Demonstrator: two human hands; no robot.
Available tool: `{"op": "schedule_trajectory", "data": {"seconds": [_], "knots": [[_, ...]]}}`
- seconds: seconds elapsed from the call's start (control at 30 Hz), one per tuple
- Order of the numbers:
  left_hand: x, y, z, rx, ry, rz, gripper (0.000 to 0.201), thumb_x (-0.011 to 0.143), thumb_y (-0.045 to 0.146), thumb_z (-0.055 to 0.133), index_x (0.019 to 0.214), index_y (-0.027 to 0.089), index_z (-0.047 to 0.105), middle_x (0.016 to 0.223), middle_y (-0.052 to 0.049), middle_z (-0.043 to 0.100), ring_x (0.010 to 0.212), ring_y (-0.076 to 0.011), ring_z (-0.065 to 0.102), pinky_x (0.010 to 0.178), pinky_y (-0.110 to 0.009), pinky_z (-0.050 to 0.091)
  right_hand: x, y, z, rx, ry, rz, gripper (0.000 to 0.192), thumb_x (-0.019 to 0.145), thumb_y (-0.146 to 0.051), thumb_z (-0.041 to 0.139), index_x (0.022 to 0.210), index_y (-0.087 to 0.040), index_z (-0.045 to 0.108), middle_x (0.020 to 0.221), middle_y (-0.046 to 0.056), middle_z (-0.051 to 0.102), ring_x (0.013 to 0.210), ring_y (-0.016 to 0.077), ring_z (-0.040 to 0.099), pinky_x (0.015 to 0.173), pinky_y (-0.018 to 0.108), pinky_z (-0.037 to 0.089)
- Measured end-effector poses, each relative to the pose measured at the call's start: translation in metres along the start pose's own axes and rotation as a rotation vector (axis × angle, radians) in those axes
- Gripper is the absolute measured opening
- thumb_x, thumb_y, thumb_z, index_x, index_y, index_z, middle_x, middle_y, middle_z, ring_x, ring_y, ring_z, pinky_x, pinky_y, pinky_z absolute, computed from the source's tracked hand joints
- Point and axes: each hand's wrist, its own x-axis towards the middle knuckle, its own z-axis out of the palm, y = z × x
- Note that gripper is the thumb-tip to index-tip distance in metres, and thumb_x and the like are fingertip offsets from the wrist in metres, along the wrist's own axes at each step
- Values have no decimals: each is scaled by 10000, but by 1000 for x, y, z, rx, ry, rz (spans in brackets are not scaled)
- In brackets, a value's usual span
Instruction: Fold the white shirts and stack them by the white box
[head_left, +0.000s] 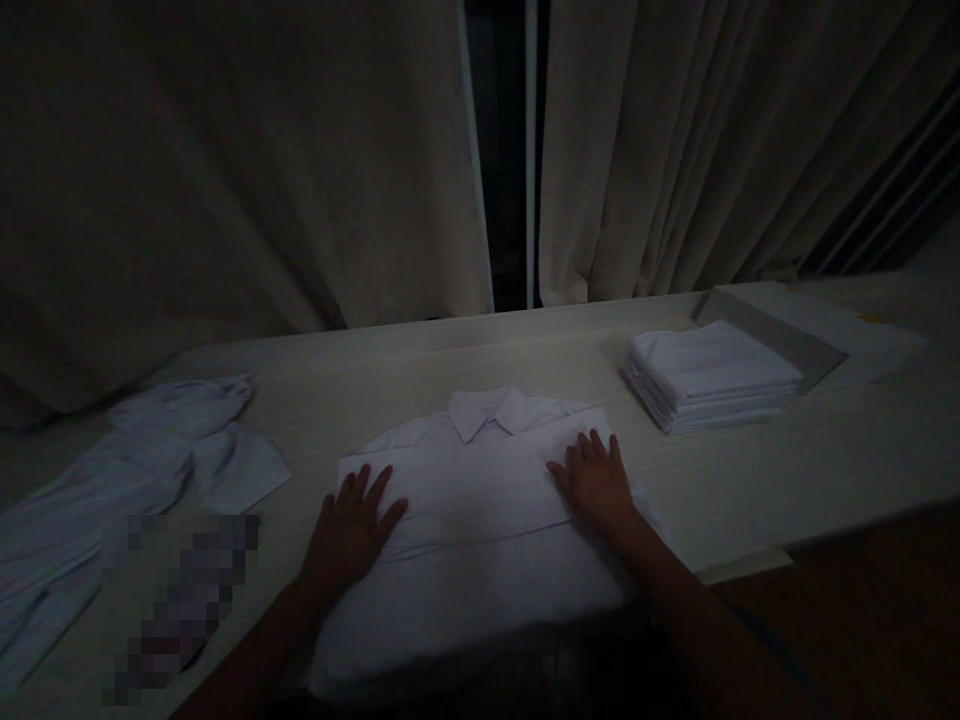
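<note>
A white collared shirt (472, 500) lies spread across the table in front of me, its collar pointing away. A straight-edged band of its cloth runs crosswise below the collar, and the lower part hangs over the table's near edge. My left hand (351, 525) rests flat on the left end of this band, fingers spread. On the band's right end lies my right hand (596, 485), also flat with its fingers apart. Neither hand grips the cloth. What lies beneath the band is hidden.
To the right stands a stack of folded white clothes (712, 370), with a flat board or folder (795, 325) behind it. A loose white garment (165, 450) is heaped at the left, near a pixelated object (187, 600). Beige curtains (360, 160) hang behind the table (420, 350).
</note>
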Motion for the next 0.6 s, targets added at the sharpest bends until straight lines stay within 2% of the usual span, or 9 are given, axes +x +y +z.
{"op": "schedule_trajectory", "data": {"seconds": [0.1,0.2,0.3,0.37,0.43,0.5,0.53,0.6], "knots": [[3,-2,1,-2,-7,-8,720,917,625,294,1538,264,243,1616,-121,200,1477,-334,183,1141,-545,210,18,-21,0,44,55,-101,637,996,-558,300,1476,-151,403,1567,142,309,1481,297,147,1186,516,34],[3,-6,3,0,-6,-12,720,914,635,294,1536,277,247,1621,-104,191,1481,-328,172,1146,-541,198,27,-35,12,83,-28,-120,685,968,-620,321,1522,-217,316,1608,99,212,1489,315,85,1175,542,66],[4,-9,1,26,-8,-21,713,914,632,291,1530,273,264,1616,-113,207,1477,-340,180,1140,-575,177,31,-36,26,107,-148,-96,721,946,-662,326,1506,-208,356,1591,123,253,1472,359,143,1153,580,117],[12,-10,-7,31,-38,-26,712,904,643,300,1496,251,351,1579,-135,302,1452,-361,245,1124,-605,184,38,-31,30,126,-128,-104,671,965,-632,301,1459,-198,435,1554,136,339,1447,356,232,1145,571,155],[29,-9,-21,-13,-46,-26,690,913,628,278,1432,210,453,1505,-142,433,1401,-339,354,1118,-561,247,54,-23,29,148,-46,-86,586,1005,-536,273,1387,-166,519,1476,150,457,1393,319,353,1144,516,206],[56,-7,-37,-89,-4,-45,653,944,561,224,1382,166,502,1435,-131,519,1334,-272,455,1098,-435,334,78,-17,25,182,23,-32,521,1022,-430,284,1332,-115,561,1385,164,549,1317,273,457,1133,431,264],[72,-6,-44,-118,22,-74,639,951,525,213,1366,143,514,1410,-132,542,1293,-246,499,1078,-379,364,94,-15,23,208,31,-2,500,1019,-396,310,1325,-92,563,1357,170,572,1288,260,488,1121,395,290],[105,-2,-54,-127,-13,-126,614,943,481,255,1341,106,535,1369,-153,574,1244,-254,543,1045,-365,398,128,-16,19,268,-8,25,479,1004,-374,372,1344,-83,544,1358,166,573,1277,249,504,1101,355,324]]}}
